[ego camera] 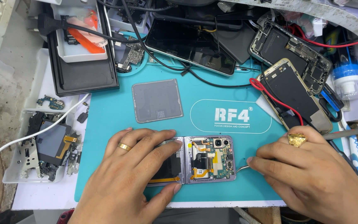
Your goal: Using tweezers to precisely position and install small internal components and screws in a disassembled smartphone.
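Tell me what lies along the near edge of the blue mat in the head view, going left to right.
White tray of phone parts → left hand pressing the opened folding phone → metal tweezers → right hand.
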